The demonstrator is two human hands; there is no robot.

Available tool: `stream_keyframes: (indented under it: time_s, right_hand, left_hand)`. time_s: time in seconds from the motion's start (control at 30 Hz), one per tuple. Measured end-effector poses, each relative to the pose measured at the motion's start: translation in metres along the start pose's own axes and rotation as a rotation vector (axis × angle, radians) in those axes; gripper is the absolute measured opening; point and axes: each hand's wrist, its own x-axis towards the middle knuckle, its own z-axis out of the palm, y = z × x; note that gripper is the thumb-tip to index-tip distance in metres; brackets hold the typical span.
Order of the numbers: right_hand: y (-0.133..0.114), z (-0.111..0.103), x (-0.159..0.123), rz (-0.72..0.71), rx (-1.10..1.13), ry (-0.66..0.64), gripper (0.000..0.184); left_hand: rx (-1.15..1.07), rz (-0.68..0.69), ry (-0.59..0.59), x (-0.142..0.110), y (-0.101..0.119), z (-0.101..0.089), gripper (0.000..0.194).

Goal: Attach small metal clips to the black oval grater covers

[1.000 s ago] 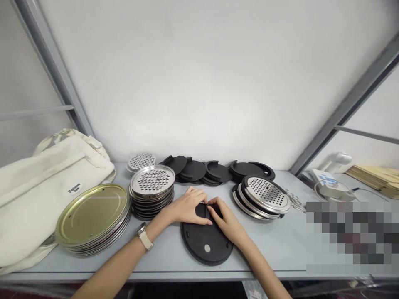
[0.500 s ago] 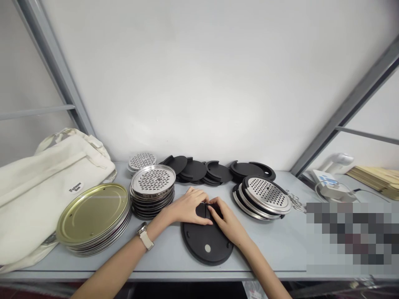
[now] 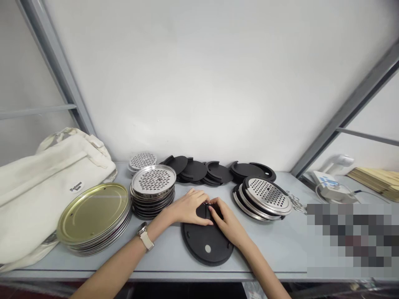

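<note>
A round black plastic plate (image 3: 205, 236) with a light round spot and small slots lies flat near the table's front edge. Over its far left part, my left hand (image 3: 191, 207) grips the rim, thumb stretched across the surface and fingers curled at the far edge. From the right, my right hand (image 3: 226, 222) pinches at that same far edge, thumb and forefinger close together. A small shiny metal piece (image 3: 206, 203) shows between the two hands; its shape is mostly hidden by fingers.
Left stand a gold-topped stack of metal discs (image 3: 95, 214), a stack topped by a metal grater disc (image 3: 154, 180) and a white bag (image 3: 52, 178). Black discs (image 3: 193, 170) line the wall. Rightward are stacked perforated discs (image 3: 268, 195), metal wire pieces (image 3: 296, 202) and a white device (image 3: 332, 189).
Both hands stay at the plate's far edge with almost no visible movement. The whole view shifts very slightly.
</note>
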Motion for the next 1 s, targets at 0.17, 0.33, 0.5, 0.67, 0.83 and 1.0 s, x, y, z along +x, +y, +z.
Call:
stream_keyframes:
  time_s: [0.17, 0.33, 0.5, 0.67, 0.83, 1.0]
  right_hand:
    - [0.0002, 0.0008, 0.0000, 0.004, -0.002, 0.002, 0.010]
    - [0.0017, 0.0006, -0.0005, 0.003, -0.003, -0.002, 0.010]
    - [0.0019, 0.0006, -0.0006, 0.007, -0.009, -0.002, 0.011]
    - [0.0020, 0.0010, -0.0014, 0.014, -0.019, -0.009, 0.011]
    - [0.0025, 0.0015, -0.0013, 0.019, -0.016, -0.009, 0.010]
    - [0.0026, 0.0018, -0.0006, 0.012, -0.014, 0.003, 0.009]
  left_hand:
    - [0.025, 0.005, -0.009, 0.0001, -0.0008, 0.0014, 0.049]
    - [0.037, 0.004, -0.003, 0.0001, -0.0003, 0.0018, 0.049]
    - [0.044, 0.007, -0.012, 0.0003, 0.0019, 0.0011, 0.047]
    - [0.042, 0.015, -0.004, -0.0001, 0.0016, 0.0022, 0.045]
    - [0.035, 0.010, 0.002, -0.0002, 0.0007, 0.0028, 0.045]
    - [0.008, -0.009, 0.016, -0.0002, -0.0009, 0.0035, 0.049]
